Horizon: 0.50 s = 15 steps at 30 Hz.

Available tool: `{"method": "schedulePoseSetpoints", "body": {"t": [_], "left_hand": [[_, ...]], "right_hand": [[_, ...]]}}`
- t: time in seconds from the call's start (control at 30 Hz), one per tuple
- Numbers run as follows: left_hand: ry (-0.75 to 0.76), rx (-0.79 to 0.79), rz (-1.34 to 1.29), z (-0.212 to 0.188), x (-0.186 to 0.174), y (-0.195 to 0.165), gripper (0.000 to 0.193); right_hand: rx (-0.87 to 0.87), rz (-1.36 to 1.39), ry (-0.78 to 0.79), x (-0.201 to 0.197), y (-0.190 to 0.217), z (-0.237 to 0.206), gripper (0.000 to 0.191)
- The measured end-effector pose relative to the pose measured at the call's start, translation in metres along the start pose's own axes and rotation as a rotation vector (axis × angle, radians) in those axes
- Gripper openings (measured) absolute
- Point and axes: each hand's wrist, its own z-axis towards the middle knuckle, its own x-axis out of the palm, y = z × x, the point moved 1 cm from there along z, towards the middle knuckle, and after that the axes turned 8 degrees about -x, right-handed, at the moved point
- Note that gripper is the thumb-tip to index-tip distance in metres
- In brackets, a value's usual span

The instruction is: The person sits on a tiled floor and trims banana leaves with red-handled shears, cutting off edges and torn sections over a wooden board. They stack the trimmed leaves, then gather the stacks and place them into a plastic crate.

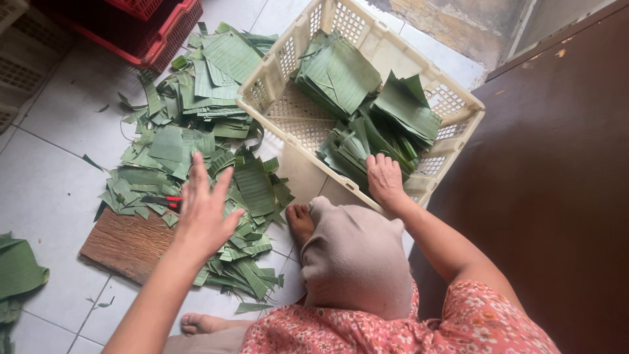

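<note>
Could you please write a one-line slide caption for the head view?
Left hand spread above cut banana leaves, right hand on folded leaves in a cream crate.

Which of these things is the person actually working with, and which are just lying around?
In use:
left hand open above the cut leaves
right hand on the leaves in the basket
cream basket
red-handled cutter
wooden board

Lying about:
red crates
pale crate
leaf at the left edge

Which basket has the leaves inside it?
The cream basket by the right hand holds stacks of folded green leaves. The red baskets at the top left show none; loose leaves lie on the floor beside them.
</note>
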Motion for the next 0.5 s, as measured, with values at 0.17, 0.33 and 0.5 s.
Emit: {"method": "schedulePoseSetpoints", "body": {"t": [0.17, 0.33, 0.5], "left_hand": [[0.015, -0.016, 0.03, -0.033, -0.018, 0.031, 0.085], [0.096, -0.198, -0.036, -0.065, -0.033, 0.068, 0.082], [0.081, -0.335, -0.073, -0.095, -0.036, 0.107, 0.081]], "right_hand": [[0.14, 0.328, 0.054, -0.006, -0.016, 0.014, 0.037], [0.192, 0.592, 0.119, -0.039, -0.083, 0.044, 0.055], [0.259, 0.883, 0.136, -0.088, -0.195, 0.072, 0.077]]}}
